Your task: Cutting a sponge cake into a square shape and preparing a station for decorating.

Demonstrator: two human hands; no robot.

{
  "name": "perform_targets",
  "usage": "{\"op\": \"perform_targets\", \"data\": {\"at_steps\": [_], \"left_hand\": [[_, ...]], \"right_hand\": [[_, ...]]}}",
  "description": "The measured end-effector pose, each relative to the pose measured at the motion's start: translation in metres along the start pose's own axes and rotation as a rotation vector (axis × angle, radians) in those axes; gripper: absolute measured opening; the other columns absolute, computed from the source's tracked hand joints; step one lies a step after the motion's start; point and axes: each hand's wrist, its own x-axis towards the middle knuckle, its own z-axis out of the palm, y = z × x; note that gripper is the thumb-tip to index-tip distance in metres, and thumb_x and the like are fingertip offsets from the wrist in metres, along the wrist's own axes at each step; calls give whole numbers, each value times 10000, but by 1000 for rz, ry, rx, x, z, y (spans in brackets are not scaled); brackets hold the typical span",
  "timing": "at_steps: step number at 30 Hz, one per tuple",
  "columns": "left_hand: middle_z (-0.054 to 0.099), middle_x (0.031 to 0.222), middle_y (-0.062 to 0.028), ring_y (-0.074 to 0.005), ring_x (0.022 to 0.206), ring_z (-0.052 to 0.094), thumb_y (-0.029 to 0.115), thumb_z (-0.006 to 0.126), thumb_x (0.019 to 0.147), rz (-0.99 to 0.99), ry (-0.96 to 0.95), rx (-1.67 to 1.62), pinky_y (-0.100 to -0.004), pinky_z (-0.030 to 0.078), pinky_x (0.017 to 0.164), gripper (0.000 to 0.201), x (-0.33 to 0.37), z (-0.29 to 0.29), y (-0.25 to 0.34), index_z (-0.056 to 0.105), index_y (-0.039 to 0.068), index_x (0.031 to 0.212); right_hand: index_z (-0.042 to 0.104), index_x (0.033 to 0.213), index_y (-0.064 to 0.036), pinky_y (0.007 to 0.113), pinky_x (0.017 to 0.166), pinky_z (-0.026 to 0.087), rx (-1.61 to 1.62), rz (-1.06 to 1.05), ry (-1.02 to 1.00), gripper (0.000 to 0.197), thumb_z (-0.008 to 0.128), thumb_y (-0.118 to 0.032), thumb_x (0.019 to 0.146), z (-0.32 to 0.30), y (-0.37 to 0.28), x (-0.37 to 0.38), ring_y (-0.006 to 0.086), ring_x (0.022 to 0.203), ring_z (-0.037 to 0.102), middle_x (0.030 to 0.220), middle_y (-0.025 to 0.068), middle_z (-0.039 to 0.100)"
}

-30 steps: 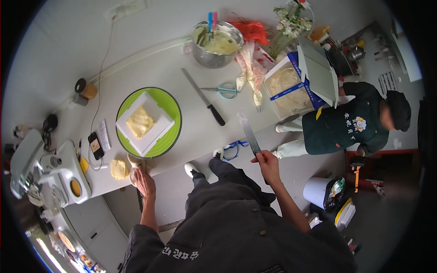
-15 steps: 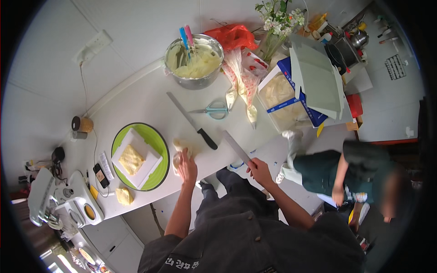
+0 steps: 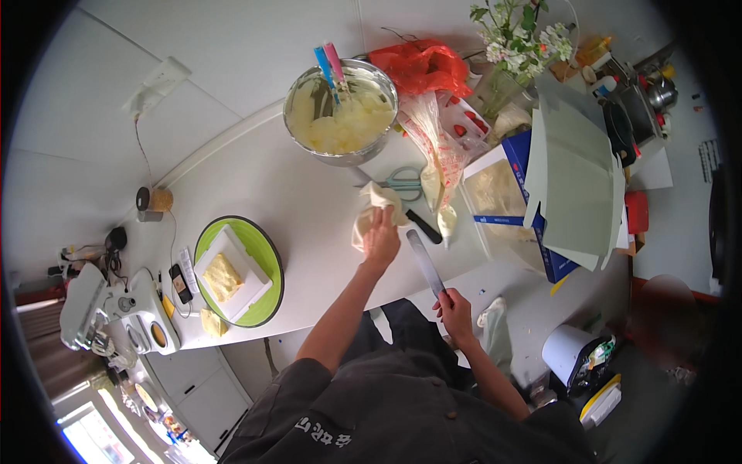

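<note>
My left hand (image 3: 381, 236) grips a crumpled cream-coloured cloth (image 3: 371, 205) over the white table (image 3: 294, 193), just in front of a steel bowl (image 3: 340, 108) of pale cream with blue and pink spatula handles in it. My right hand (image 3: 454, 308) holds a long flat metal spatula (image 3: 425, 263) by its handle at the table's near edge, blade pointing away from me toward the cloth. A black-handled knife (image 3: 421, 226) lies partly hidden behind my left hand.
A green round turntable (image 3: 267, 298) carries a white board with a yellow cake square (image 3: 222, 276). Scissors (image 3: 406, 182), filled piping bags (image 3: 437, 166), a blue box (image 3: 533, 240) with its lid open, a red bag (image 3: 421, 66) and flowers (image 3: 518, 35) stand at the right. A white mixer (image 3: 116, 317) stands at left.
My left hand has moved from beside the green turntable to the right and farther out, and now holds the cloth. The right hand keeps the spatula. The view has shifted.
</note>
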Motion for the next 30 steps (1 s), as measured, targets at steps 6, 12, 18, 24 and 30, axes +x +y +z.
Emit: {"op": "perform_targets", "data": {"at_steps": [6,12,18,24,30], "left_hand": [[518,1367,-227,-467,1189,588,-20,607,828,76,-5,-115,-558,554,894,568,31,20,31,466,67,1371],[625,1162,-108,-214,949,619,-91,507,745,23,-42,-590,-338,494,835,734,32,28,1,575,60,1459],[733,1236,-140,-184,1094,705,-28,572,921,-83,-34,-750,-329,557,944,426,-27,-5,-9,665,27,1333],[755,1132,-133,-190,974,742,7,508,922,-397,3,-639,-344,601,874,428,-181,-60,-85,674,33,1316],[752,1050,-192,-226,850,738,151,560,1003,-856,598,-1041,-353,609,751,404,-317,-118,-153,613,-45,1352]], "right_hand": [[625,969,-9,259,511,491,118,18,69,236,575,-217,1070,-3,-18,20,93,598,595,796,46,669],[622,1019,-13,318,615,526,-28,-161,126,239,717,-224,960,29,-38,77,138,665,590,747,43,587],[592,996,-15,383,703,503,-213,-299,211,262,749,-194,886,41,-4,167,226,730,595,803,89,617],[584,1230,3,397,746,517,-379,-561,279,393,733,-172,912,37,8,180,261,832,619,1095,140,654],[490,1484,-50,367,768,538,-567,-765,234,578,664,-28,934,59,-33,119,241,948,629,1323,151,589]]}}
